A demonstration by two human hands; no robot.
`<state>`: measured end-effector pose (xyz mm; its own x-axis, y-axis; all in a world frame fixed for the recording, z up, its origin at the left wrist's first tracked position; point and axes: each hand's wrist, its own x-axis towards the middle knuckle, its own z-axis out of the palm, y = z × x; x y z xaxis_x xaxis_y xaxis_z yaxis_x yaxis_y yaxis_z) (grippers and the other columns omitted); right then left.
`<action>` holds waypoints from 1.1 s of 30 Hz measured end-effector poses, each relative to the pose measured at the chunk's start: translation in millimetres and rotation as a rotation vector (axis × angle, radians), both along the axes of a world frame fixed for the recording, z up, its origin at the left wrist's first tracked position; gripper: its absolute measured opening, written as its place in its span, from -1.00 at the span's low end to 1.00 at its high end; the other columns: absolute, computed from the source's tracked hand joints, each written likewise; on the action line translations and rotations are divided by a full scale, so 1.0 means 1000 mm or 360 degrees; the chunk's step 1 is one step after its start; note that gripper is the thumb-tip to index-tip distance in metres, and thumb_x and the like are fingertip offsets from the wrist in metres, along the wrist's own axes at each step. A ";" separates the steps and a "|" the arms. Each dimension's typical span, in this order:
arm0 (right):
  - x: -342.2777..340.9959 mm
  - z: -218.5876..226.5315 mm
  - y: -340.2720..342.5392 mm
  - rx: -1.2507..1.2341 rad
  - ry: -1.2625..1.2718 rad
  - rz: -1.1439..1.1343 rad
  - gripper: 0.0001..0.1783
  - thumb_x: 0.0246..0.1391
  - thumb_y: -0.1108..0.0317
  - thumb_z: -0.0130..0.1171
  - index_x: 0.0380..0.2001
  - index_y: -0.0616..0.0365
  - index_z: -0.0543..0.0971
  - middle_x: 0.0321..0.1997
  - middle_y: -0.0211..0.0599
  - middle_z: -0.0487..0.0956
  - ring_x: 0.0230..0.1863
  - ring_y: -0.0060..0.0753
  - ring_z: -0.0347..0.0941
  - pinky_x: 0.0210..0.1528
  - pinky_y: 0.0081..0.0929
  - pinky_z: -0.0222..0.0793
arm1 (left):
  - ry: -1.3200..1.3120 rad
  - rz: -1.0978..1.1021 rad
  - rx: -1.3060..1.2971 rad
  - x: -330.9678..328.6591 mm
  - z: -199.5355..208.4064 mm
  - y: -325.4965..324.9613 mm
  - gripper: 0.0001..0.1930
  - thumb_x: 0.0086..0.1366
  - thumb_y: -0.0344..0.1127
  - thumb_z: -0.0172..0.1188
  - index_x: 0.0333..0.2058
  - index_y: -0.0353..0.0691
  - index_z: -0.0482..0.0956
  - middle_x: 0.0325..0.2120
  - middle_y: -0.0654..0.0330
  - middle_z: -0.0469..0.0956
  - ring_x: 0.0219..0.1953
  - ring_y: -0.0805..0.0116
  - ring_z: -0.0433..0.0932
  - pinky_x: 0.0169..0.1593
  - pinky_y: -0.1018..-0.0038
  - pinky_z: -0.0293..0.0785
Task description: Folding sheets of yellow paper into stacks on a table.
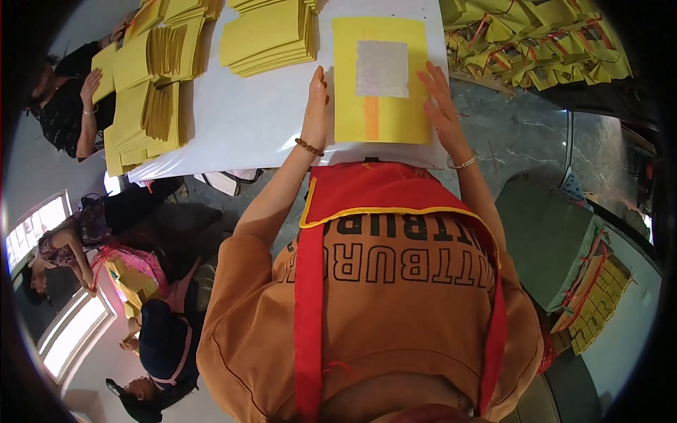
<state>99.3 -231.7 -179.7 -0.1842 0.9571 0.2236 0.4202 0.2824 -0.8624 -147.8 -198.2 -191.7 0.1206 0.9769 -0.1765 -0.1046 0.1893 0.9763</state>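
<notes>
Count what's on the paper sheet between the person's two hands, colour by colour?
Yellow sheet: 1
Silver square on it: 1
Orange strip below the square: 1
Total: 3
The left hand rests at the sheet's left edge, the right hand at its right edge, on the white table.
</notes>
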 end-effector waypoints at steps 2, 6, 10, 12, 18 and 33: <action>-0.004 -0.012 0.000 -0.0058 0.0229 -0.0074 -0.44 0.13 0.21 -0.14 0.19 0.11 0.17 0.36 -0.19 -0.06 0.38 -0.17 -0.29 0.34 -0.29 -0.37 | -0.0129 -0.0024 -0.0061 0.010 0.005 -0.009 -0.35 0.34 0.13 -0.45 0.25 -0.20 -0.12 0.26 0.08 -0.12 0.29 0.22 -0.11 0.28 0.37 -0.14; -0.010 -0.022 0.001 -0.0192 0.0613 -0.0077 -0.40 0.21 0.13 -0.30 0.25 0.14 0.01 0.38 -0.18 -0.19 0.39 -0.23 -0.38 0.34 -0.35 -0.44 | -0.0146 -0.0030 -0.0022 0.013 -0.008 -0.013 -0.35 0.35 0.12 -0.51 0.25 -0.22 -0.17 0.28 0.08 -0.19 0.31 0.25 -0.20 0.30 0.40 -0.26; -0.011 -0.022 -0.002 -0.0224 0.0692 -0.0093 -0.40 0.22 0.10 -0.32 0.25 0.14 0.00 0.38 -0.18 -0.21 0.39 -0.24 -0.40 0.34 -0.37 -0.44 | -0.0096 -0.0045 -0.0001 0.010 -0.017 -0.015 -0.37 0.36 0.09 -0.53 0.25 -0.22 -0.16 0.28 0.08 -0.18 0.31 0.27 -0.21 0.31 0.43 -0.27; -0.010 -0.019 -0.004 -0.0180 0.0558 -0.0110 -0.41 0.21 0.11 -0.30 0.25 0.13 0.01 0.38 -0.18 -0.21 0.39 -0.24 -0.39 0.34 -0.36 -0.43 | -0.0109 -0.0053 0.0047 0.008 -0.018 -0.017 -0.35 0.35 0.12 -0.50 0.25 -0.23 -0.13 0.27 0.09 -0.13 0.30 0.25 -0.13 0.29 0.40 -0.19; -0.009 0.001 -0.020 -0.0063 0.0276 -0.0058 -0.44 0.14 0.15 -0.19 0.19 0.10 0.16 0.36 -0.18 -0.11 0.38 -0.17 -0.33 0.33 -0.26 -0.39 | 0.1010 -0.0201 0.0901 -0.015 0.012 -0.022 -0.46 0.20 0.01 0.04 0.06 -0.19 0.31 0.09 -0.03 0.22 0.14 0.12 0.16 0.18 0.27 0.04; -0.004 0.003 -0.028 0.0029 -0.0187 0.0197 -0.79 -0.01 0.29 0.11 -0.27 0.08 0.54 0.09 -0.35 0.38 0.26 -0.12 0.03 0.24 -0.28 -0.04 | 0.1309 -0.1019 0.1539 -0.023 0.055 -0.018 -0.79 0.06 -0.32 0.18 -0.30 -0.24 0.52 -0.34 0.15 0.47 -0.29 0.17 0.41 -0.21 0.36 0.35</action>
<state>95.0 -259.7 -176.2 -0.3266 0.9213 0.2109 0.4790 0.3537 -0.8034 -171.1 -216.6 -136.9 0.7728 0.5680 0.2830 0.3949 -0.7795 0.4862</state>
